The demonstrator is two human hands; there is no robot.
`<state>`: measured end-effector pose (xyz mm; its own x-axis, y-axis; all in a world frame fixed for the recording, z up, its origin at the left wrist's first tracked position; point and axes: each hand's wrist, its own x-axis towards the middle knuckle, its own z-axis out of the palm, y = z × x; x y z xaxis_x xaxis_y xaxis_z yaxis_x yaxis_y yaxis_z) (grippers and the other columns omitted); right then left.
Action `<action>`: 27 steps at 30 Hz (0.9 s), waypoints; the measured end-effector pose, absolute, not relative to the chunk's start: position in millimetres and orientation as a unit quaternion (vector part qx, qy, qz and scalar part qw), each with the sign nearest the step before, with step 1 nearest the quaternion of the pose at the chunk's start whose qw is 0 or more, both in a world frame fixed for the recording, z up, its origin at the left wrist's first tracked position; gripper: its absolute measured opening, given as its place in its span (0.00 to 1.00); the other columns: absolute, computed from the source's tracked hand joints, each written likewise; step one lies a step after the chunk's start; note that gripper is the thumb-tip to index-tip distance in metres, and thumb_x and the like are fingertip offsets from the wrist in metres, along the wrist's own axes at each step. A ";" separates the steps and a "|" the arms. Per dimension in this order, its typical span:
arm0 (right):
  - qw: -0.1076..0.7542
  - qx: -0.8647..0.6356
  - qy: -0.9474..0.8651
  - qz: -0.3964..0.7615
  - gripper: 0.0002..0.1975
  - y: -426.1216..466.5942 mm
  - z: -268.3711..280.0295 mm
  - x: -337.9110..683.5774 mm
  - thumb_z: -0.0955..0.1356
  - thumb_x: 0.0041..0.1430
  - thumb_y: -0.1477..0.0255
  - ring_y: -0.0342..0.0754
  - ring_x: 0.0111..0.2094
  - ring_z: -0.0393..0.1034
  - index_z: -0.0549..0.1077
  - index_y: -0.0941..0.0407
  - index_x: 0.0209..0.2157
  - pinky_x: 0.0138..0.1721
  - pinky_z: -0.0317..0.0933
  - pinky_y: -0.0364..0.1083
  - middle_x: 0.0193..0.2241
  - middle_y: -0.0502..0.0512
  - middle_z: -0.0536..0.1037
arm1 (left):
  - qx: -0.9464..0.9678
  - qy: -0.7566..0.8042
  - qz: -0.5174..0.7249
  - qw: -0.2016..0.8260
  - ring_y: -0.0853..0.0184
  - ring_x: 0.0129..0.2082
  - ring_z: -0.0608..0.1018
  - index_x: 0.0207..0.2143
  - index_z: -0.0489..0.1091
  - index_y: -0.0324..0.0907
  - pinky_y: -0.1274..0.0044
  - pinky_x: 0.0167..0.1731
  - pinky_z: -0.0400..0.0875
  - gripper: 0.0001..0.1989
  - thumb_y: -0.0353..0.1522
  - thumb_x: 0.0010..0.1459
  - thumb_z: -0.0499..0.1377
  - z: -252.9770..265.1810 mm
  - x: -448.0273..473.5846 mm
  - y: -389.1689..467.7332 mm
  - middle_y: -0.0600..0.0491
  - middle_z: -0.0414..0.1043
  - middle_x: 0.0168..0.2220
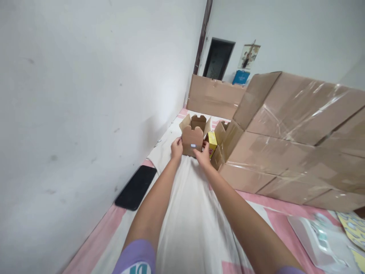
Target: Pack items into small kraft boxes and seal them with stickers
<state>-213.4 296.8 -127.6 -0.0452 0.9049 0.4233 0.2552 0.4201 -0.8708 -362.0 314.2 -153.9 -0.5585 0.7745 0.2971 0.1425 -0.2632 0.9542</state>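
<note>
A small brown cardboard box [191, 137] stands upright on the cloth with its top flaps raised. A small pale label shows on its near side. My left hand [176, 148] grips the box's left side, fingers closed against the cardboard. On the other side my right hand [203, 154] holds the right side, its thumb on the front panel. Just right of that hand is a yellow box [211, 141], partly hidden. Beside it another open cardboard box [219, 154] leans close to the big stack. The inside of the held box is mostly hidden.
Large taped cartons [285, 152] are stacked on the right. A long carton [213, 95] stands at the back. A black phone [136, 187] lies by the white wall [85, 114]. A white device [313, 239] sits at the lower right on the pink-and-white cloth [188, 228].
</note>
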 end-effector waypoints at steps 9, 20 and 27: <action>0.438 -0.397 -0.748 0.302 0.30 210.7 -80.5 -193.1 0.70 0.43 0.71 0.56 0.50 0.60 0.61 0.50 0.50 0.55 0.59 0.57 0.46 0.55 0.61 | 0.412 0.544 0.637 0.358 0.66 0.36 0.79 0.58 0.64 0.45 0.75 0.33 0.75 0.28 0.52 0.63 0.52 -132.1 -393.1 198.9 0.47 0.75 0.49; 0.391 -0.305 -0.764 0.414 0.21 65.5 -103.5 -121.4 0.68 0.47 0.76 0.48 0.39 0.63 0.59 0.52 0.43 0.38 0.66 0.46 0.40 0.52 0.59 | 0.414 0.623 0.540 0.386 0.72 0.27 0.74 0.43 0.71 0.38 0.76 0.29 0.73 0.20 0.47 0.65 0.55 -103.1 -340.4 70.5 0.53 0.73 0.33; 0.323 -0.193 -0.849 0.372 0.12 -30.2 -74.0 -31.7 0.64 0.57 0.79 0.46 0.36 0.65 0.63 0.53 0.42 0.39 0.64 0.46 0.38 0.52 0.65 | 0.452 0.668 0.518 0.284 0.68 0.27 0.74 0.41 0.72 0.39 0.75 0.26 0.71 0.20 0.46 0.61 0.53 -98.2 -276.4 -53.4 0.53 0.73 0.30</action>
<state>-31.7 -30.2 -74.0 -0.7177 0.5668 0.4046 0.0872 0.6495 -0.7553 -276.4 -53.4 -98.2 -0.4299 0.8985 0.0889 0.3093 0.0540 0.9494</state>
